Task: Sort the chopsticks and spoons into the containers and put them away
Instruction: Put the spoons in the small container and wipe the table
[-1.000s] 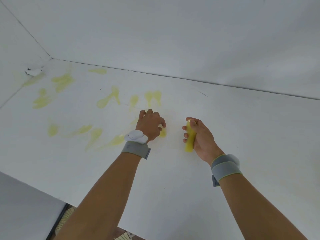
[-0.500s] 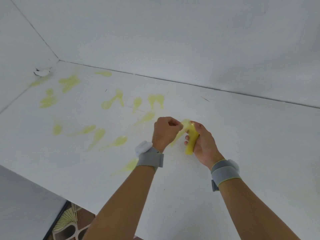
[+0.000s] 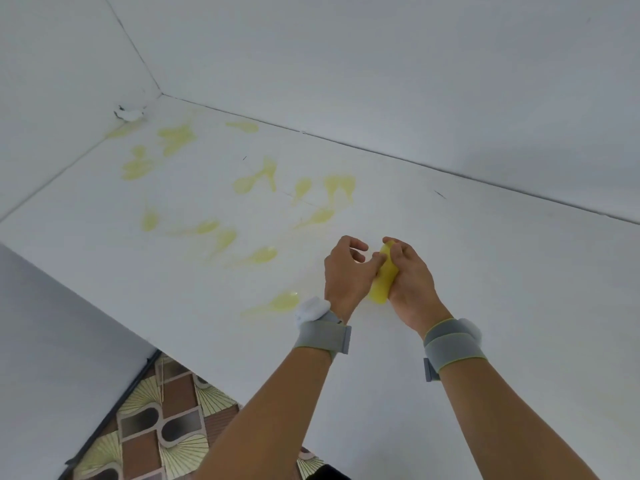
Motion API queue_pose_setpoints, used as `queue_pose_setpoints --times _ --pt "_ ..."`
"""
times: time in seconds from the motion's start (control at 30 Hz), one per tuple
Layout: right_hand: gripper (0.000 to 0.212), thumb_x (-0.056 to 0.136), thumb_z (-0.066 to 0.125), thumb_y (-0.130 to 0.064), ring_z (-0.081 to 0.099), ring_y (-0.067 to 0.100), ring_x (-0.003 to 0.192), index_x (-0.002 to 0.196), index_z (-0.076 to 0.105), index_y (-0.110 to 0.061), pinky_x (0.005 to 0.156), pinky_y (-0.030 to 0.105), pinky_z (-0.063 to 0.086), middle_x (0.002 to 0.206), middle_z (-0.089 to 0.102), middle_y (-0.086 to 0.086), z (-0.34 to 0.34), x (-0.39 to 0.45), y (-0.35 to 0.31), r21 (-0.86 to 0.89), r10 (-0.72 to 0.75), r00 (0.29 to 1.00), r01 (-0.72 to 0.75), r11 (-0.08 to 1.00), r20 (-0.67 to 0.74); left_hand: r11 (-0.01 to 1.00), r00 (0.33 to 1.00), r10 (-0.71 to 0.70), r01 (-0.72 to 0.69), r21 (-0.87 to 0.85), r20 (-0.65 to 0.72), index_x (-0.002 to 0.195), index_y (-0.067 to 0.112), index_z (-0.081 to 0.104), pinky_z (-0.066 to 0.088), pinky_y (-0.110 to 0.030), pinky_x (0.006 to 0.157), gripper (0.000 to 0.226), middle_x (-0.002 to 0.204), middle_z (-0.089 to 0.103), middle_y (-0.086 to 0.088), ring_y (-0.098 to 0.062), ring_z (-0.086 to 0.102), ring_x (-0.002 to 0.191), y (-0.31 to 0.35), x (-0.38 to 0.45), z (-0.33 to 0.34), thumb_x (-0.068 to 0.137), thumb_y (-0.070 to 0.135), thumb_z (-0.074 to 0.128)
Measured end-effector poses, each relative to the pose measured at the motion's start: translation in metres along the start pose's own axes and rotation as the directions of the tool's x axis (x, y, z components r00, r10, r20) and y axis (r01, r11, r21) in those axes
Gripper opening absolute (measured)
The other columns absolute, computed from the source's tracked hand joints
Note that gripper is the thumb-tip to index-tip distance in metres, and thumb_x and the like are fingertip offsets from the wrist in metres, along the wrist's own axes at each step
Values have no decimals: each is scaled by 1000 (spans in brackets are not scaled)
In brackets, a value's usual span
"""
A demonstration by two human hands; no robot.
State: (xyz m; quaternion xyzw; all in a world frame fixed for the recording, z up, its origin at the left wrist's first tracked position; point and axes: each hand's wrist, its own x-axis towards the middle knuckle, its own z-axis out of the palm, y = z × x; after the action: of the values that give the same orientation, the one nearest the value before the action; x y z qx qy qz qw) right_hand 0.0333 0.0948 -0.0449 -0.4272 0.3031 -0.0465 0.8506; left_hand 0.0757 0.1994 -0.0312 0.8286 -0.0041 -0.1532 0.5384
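White fills nearly everything from where I stand: a white table point(image 3: 485, 306) set into a corner between two white walls, with a small chipped patch point(image 3: 129, 113) right at the far left corner. Down at the lower left, past the table's edge, a strip of patterned floor point(image 3: 156, 427) in brown and cream shows. Across the left and middle of the tabletop lie many pale yellow translucent spoons point(image 3: 221, 237), scattered singly and in small clusters, well apart from each other, bowls pointing various ways; the nearest spoon point(image 3: 280, 303) lies just beside the left wrist. That wrist wears a grey band point(image 3: 322, 336) with a white lump on it. The left forearm comes up from the bottom edge, and the left hand point(image 3: 346, 271) sits with its back toward me, fingers curled loosely, thumb and forefinger reaching across to touch the yellow bundle; whether they actually pinch anything I cannot tell. Between the two hands stands that bundle of yellow spoons point(image 3: 382, 278), upright and slightly tilted, its lower end near the tabletop. The right hand point(image 3: 412, 282) is wrapped round it, fingers curled over the top end and the palm closed against its side. The right forearm runs in from the lower right, its wrist wearing a second grey band point(image 3: 452, 344)
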Motion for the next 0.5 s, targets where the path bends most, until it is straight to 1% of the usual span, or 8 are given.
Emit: queue_pose_setpoints --times 0.07,0.1,0.13,0.17,0.23,0.3,0.4,0.5 --pt "22 108 48 -23 56 23 69 123 60 -11 70 37 51 97 60 13 6 0 0 -17 6 1000 -6 1000 0 980 988 146 -137 142 -55 99 24 63 50 -29 80 15 95 63 5 -13 58 86 -10 -2 -23 89 33 70" --pt "21 108 49 -22 54 23 67 121 60 -12 69 37 51 97 60 14 7 0 0 -23 16 1000 -16 1000 3 949 974 212 -187 254 -74 101 25 65 49 -34 87 11 98 61 7 -14 56 90 -18 -1 -38 91 29 66" --pt "19 108 49 -22 53 23 66 119 60 -12 67 36 51 96 59 14 10 -1 2 -36 33 999 -33 999 20 909 966 247 -202 366 -80 105 26 67 46 -38 93 13 102 61 7 -16 56 95 -25 0 -54 93 24 62" --pt "18 108 49 -22 53 22 66 118 59 -12 65 36 50 95 59 13 12 -2 4 -50 52 998 -50 998 42 867 968 243 -185 463 -69 108 26 68 42 -39 98 19 106 61 6 -18 57 100 -34 0 -70 93 20 59" --pt "17 107 49 -21 52 22 65 118 59 -12 64 35 50 93 59 12 15 -6 12 -77 97 991 -90 993 89 791 988 150 -94 604 -43 116 26 69 31 -37 103 27 117 61 2 -20 56 110 -50 -6 -98 94 17 56" --pt "17 107 49 -21 52 22 65 118 58 -12 63 35 50 92 59 12 16 -12 17 -88 116 987 -107 990 111 743 996 84 -52 668 -16 122 24 68 27 -36 104 31 122 60 0 -22 54 116 -63 -11 -114 95 17 56" --pt "17 108 48 -21 52 21 65 119 57 -12 64 34 49 92 59 11 18 -21 29 -111 150 981 -136 984 124 709 1000 27 -10 705 -13 120 21 68 30 -34 100 28 118 61 -1 -23 56 112 -82 -20 -123 94 18 58" --pt "18 108 48 -20 52 21 65 120 58 -11 65 35 48 92 60 12 20 -28 35 -131 170 977 -153 979 131 774 996 32 29 632 -85 108 18 72 42 -36 97 16 107 66 -2 -26 63 100 -92 -24 -125 94 16 63"
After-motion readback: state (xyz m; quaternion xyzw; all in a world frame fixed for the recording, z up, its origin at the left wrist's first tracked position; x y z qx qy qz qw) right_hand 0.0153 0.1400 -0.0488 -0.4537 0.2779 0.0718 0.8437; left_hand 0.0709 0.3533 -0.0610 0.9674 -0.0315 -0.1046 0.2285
